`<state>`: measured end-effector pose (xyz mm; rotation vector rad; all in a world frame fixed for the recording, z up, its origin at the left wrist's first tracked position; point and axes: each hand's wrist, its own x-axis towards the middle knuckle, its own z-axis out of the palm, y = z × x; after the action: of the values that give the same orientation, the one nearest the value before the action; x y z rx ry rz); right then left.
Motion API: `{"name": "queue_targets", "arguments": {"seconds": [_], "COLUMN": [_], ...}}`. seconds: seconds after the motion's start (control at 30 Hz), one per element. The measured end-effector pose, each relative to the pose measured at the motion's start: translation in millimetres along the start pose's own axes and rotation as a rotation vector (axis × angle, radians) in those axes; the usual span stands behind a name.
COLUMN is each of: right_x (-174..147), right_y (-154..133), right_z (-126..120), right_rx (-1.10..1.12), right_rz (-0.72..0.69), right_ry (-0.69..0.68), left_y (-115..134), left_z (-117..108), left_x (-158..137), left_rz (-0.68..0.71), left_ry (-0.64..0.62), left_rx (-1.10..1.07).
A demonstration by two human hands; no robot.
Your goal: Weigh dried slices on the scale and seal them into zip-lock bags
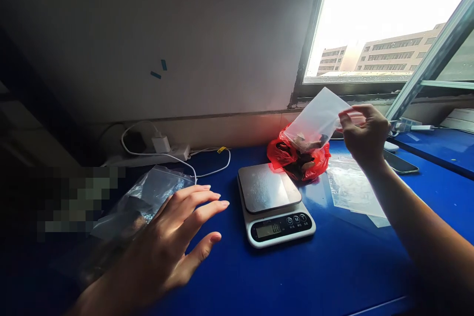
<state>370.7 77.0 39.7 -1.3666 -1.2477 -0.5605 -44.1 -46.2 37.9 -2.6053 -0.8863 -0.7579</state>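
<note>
My right hand (365,133) pinches a frosted clear plastic bag (318,113) by its edge. The bag hangs tilted in front of a red plastic bag (278,154), whose dark brown pieces (304,162) show at its mouth. My left hand (185,234) is held up at the left of a kitchen scale (272,190), fingers spread, with nothing in it. The scale's metal plate is bare and its display reads 0.0. Behind my left hand lies a clear plastic bag (150,190), partly hidden by the hand.
More flat clear bags (353,187) lie on the blue table (270,281) at the right, near a phone (402,162). A power strip (177,152) with a white charger (161,144) and cable stands along the wall. A window (377,19) is at the back right.
</note>
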Motion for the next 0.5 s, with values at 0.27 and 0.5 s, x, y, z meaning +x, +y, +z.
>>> {"name": "queue_targets", "arguments": {"seconds": [0.27, 0.5], "right_x": [47.2, 44.6], "right_y": [-6.6, -13.4], "right_z": [21.8, 15.7], "right_rx": [-0.01, 0.004], "right_rz": [-0.016, -0.024], "right_ry": [0.052, 0.027], "left_y": [-1.4, -2.6], "left_z": [4.5, 8.4], "left_x": [-0.2, -5.1], "left_rz": [-0.005, 0.02], "left_ry": [-0.012, -0.059], "left_rx": [-0.027, -0.081]}}
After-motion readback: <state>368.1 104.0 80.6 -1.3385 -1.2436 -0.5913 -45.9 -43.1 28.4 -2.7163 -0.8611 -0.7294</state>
